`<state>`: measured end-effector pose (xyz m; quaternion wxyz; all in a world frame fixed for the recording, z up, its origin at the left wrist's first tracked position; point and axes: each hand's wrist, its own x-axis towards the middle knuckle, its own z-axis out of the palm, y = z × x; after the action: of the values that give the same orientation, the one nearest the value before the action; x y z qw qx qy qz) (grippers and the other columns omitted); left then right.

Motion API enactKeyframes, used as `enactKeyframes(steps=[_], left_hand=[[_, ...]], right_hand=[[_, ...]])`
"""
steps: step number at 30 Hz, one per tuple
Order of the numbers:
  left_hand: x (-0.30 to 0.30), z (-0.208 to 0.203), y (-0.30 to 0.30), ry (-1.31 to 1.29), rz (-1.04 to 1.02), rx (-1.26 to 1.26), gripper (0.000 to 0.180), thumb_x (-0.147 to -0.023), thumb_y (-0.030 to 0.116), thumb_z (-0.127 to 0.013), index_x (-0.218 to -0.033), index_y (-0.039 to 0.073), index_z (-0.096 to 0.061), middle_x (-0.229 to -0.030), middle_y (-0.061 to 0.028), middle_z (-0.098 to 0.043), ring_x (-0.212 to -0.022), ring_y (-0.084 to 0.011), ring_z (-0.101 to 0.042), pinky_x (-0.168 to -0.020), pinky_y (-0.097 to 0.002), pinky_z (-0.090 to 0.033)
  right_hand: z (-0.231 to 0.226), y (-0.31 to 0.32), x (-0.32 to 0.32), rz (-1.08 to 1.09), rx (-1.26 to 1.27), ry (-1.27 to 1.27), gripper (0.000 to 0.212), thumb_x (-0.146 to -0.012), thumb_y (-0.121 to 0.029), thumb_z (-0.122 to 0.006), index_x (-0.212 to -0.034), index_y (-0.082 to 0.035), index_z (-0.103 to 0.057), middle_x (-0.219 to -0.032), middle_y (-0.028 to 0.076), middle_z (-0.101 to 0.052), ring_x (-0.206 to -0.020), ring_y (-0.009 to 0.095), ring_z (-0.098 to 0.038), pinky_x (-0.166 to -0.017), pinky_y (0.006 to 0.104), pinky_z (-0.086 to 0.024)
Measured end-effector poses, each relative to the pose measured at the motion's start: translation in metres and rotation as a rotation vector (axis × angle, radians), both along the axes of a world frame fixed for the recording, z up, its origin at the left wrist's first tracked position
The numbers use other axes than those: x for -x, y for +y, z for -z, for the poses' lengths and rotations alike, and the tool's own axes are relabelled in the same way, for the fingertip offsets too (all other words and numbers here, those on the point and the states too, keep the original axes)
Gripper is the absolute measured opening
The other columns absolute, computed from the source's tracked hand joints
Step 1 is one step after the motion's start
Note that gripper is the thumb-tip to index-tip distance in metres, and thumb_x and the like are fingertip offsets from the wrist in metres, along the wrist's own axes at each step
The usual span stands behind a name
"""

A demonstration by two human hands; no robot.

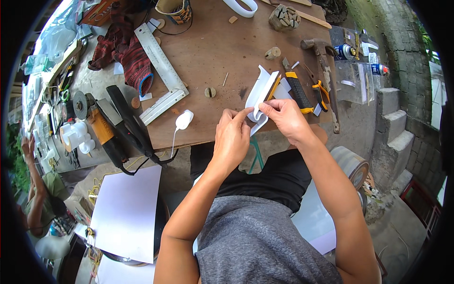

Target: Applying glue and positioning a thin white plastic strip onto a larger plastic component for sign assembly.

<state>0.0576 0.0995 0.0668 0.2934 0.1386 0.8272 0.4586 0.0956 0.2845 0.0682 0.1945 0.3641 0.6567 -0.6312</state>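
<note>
Over the front edge of the brown wooden table, both hands pinch a white bent piece of sheet (259,94) that looks like plastic. My left hand (231,135) grips its near left side with thumb and forefinger. From the right, my right hand (289,122) presses its curled near end between thumb and fingers. A slim yellow item (274,87) lies beside the piece, partly hidden. Right of it are a utility knife (298,90) with a black and yellow handle and orange-handled pliers or cutters (321,94). A small slotted wooden plug (210,92) sits to the left.
A hammer (327,80) lies along the table's right side. On the left are a metal try square (161,66), an angle grinder (101,130), a dark red glove (127,52) and a white spoon-like piece (183,120). Another person's arm (35,175) shows at far left; concrete steps (395,123) rise at right.
</note>
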Motion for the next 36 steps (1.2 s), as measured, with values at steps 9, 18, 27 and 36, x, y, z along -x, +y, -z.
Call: enactKeyframes(steps=[9,18,27,36], left_hand=[[0.003,0.001,-0.006,-0.05,-0.11,-0.056,0.025,-0.102,0.003,-0.053,-0.121,0.002,-0.069,-0.101,-0.0147,-0.059,-0.092,-0.0279,-0.062,-0.087,-0.039,-0.051],[0.012,-0.009,-0.014,-0.207,-0.172,0.107,0.012,-0.106,0.008,-0.058,-0.113,-0.001,-0.063,-0.089,-0.0121,-0.067,-0.076,-0.0158,-0.063,-0.071,-0.0338,-0.051],[0.027,-0.001,0.006,0.245,-0.041,-0.081,0.018,-0.103,0.012,-0.065,-0.112,-0.003,-0.067,-0.095,-0.0151,-0.074,-0.081,-0.0224,-0.069,-0.076,-0.0359,-0.055],[0.059,0.002,0.033,0.049,-0.006,0.012,0.031,-0.099,0.012,-0.072,-0.121,-0.002,-0.056,-0.104,-0.0182,-0.074,-0.092,-0.0259,-0.072,-0.081,-0.0385,-0.057]], right_hand=[[0.0,-0.001,0.0,0.001,-0.01,0.007,0.038,-0.101,-0.029,-0.075,-0.109,0.008,-0.077,-0.085,0.0,-0.071,-0.078,0.007,-0.055,-0.07,0.0279,-0.047],[-0.004,-0.001,0.001,0.022,-0.016,0.027,0.038,-0.1,-0.027,-0.075,-0.112,0.009,-0.076,-0.094,0.007,-0.077,-0.085,0.009,-0.064,-0.078,0.0289,-0.052],[-0.002,-0.002,0.001,-0.012,-0.028,0.062,0.034,-0.1,-0.024,-0.073,-0.11,0.009,-0.078,-0.092,0.011,-0.079,-0.084,0.012,-0.067,-0.078,0.0317,-0.054],[0.005,-0.008,-0.001,-0.013,-0.146,0.08,0.037,-0.096,-0.03,-0.075,-0.106,0.005,-0.079,-0.083,0.018,-0.076,-0.075,0.02,-0.07,-0.073,0.0361,-0.054]])
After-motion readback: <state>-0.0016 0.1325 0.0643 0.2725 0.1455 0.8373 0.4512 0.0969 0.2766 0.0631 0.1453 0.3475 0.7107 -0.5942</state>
